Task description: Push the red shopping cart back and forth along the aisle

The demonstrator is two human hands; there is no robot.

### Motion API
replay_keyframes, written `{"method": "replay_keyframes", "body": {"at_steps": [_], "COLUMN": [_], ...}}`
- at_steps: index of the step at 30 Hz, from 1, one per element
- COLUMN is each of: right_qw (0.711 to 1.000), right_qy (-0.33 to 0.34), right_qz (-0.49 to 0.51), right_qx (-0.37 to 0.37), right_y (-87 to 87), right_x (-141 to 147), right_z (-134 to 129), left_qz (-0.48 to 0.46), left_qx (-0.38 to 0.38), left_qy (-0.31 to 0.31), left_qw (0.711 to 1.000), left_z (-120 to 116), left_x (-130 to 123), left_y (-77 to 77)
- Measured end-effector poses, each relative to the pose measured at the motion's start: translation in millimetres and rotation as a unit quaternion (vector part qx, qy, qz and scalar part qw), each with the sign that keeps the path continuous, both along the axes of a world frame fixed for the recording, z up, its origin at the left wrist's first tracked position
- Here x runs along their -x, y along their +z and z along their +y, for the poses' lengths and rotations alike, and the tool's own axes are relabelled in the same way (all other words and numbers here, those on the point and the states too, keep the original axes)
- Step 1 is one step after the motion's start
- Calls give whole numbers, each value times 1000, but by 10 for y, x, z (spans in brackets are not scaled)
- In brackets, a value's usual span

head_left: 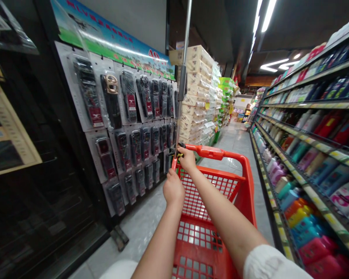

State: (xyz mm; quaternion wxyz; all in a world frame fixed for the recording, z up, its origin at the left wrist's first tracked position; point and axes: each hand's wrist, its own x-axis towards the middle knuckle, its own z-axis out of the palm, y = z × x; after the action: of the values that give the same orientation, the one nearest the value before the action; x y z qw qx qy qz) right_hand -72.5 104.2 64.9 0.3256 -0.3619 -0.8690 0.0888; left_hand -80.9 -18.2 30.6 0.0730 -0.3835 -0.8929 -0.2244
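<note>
A: What's nearest?
B: The red cart [249, 186], its grid basket [189, 224] lying below both grips and towards the wearer

A: And the left grip [173, 190]?
B: Pressed together around the left end of the red handle [212, 152], just below and nearer the wearer than the right grip [187, 159]

A: The right one, is it spread?
B: No, its fingers curl in at the black-and-yellow clamp [181, 145], and they look closed on it, though the far fingertips are hidden

A: So where's the metal pole [186, 38]?
B: It rises straight up from the clamp, long axis near upright, its top tipped a little to the right; I'd say the right grip is the nearer one, and that the upward line matters most here. The handle runs off to the right of both grips

A: What's underneath?
B: Grey floor tiles [138, 228], seen left of the cart and beyond it

A: And around?
B: Left of the grips, a rack of packaged belts [129, 95]; to their right, long shelves [314, 143] of bottles; past the pole, stacked cream packs [194, 77], then green packs [226, 97], with strip lights [269, 15] overhead
</note>
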Motion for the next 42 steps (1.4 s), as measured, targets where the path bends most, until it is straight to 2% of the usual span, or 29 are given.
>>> {"method": "replay_keyframes", "body": {"at_steps": [3, 5, 9, 11, 14, 16, 18, 20, 22, 26, 30, 36, 40, 42], "right_qw": [996, 986, 961, 970, 981, 977, 979, 979, 977, 960, 944, 961, 980, 981], "right_qy": [-9, 6, 77, 34, -112, -163, -153, -118, -85, -41, -37, 0, -22, -2], "right_qz": [-89, -162, -256, -228, -94, -63, -105, -154, -185, -254, -297, -238, -180, -182], "right_qx": [-5, -29, -63, -75, -126, -124, -87, -61, -70, -107, -136, -143, -78, -63], "right_y": [32, 91, 378, 577, 743, 687, 532, 372, 287, 342, 394, 276, 292, 335], "right_x": [-143, -286, -643, -845, -1137, -1278, -1340, -1319, -1227, -911, -511, -39, 50, 24], "right_z": [-165, -246, -189, -42, 236, 398, 512, 578, 606, 584, 487, 348, 441, 530], "left_qz": [-3, -4, -2, 3, 9, 9, 8, 7, 5, 1, -8, -24, -28, -29], "left_qx": [-3, -5, -6, -4, -1, -1, -3, -4, -4, -4, -3, 6, 7, 12], "left_qy": [-8, -14, -18, -15, -12, -13, -13, -12, -11, -12, -9, -3, -10, -11], "left_qw": [1000, 1000, 1000, 1000, 1000, 1000, 1000, 1000, 1000, 1000, 1000, 1000, 1000, 999], "left_z": [-21, -32, -36, -31, -26, -25, -26, -26, -25, -18, -15, -27, -56, -72], "left_x": [18, 39, 72, 76, 71, 63, 55, 46, 39, 29, 19, 35, 67, 74], "left_y": [2, 0, -7, -9, -7, -6, -6, -9, -11, -14, -17, -16, -7, 1]}}
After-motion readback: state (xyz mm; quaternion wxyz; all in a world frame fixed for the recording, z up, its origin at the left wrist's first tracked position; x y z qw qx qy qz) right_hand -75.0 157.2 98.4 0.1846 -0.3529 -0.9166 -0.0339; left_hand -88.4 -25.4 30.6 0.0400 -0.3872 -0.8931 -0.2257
